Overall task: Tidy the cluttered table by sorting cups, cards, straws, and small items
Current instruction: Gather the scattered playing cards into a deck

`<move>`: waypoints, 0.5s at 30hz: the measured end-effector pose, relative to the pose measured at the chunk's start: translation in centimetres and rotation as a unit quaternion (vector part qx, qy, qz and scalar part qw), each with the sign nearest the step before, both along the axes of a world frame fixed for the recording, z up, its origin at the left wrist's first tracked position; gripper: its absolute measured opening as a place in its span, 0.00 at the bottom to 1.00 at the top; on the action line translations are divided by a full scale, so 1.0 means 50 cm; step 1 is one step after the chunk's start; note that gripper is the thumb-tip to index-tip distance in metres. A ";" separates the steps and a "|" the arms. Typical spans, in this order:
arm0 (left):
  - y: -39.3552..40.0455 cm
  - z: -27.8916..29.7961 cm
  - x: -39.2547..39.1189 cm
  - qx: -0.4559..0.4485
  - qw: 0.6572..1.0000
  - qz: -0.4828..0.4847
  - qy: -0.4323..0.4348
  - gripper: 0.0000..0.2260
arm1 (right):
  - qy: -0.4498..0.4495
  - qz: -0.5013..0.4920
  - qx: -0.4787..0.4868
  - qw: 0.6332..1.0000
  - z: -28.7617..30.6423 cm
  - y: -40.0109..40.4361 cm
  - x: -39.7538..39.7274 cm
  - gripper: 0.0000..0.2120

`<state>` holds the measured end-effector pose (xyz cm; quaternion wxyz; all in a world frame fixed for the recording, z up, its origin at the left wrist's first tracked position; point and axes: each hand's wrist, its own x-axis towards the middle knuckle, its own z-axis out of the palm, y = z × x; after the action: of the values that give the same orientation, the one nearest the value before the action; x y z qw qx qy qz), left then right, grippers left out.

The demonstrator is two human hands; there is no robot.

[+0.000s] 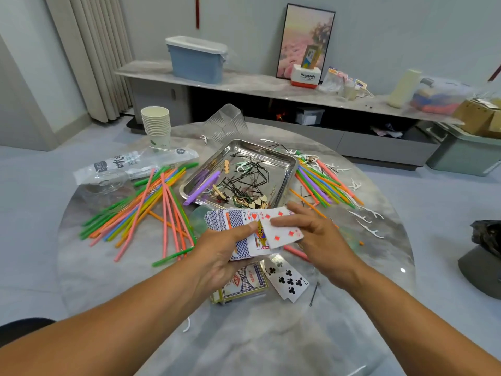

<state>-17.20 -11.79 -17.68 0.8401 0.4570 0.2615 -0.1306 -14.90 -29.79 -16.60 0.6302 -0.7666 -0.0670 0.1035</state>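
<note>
Over the round table (pixel 113 280) my left hand (pixel 222 253) grips the fanned cards (pixel 238 221); my right hand (pixel 317 234) pinches a diamond card (pixel 284 226) onto them. Card-gathering underway, I judge; next, the clubs card (pixel 288 280) below

Single head-worn wide-angle view, looking forward and down, close over round table (pixel 108 280), edges apparently lens-bent

tray (pixel 284 161): shiny metal | table (pixel 244 335): glossy marble | cups (pixel 156 123): matt paper
</note>
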 end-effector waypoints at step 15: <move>0.010 0.005 -0.007 0.003 0.999 0.036 0.020 0.10 | 0.101 -0.117 -0.049 0.987 -0.027 -0.024 0.017 0.32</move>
<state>-17.57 -11.30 -17.44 0.8376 0.4471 0.2947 -0.1081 -14.05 -31.00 -17.92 0.6035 -0.7844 0.0921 0.1094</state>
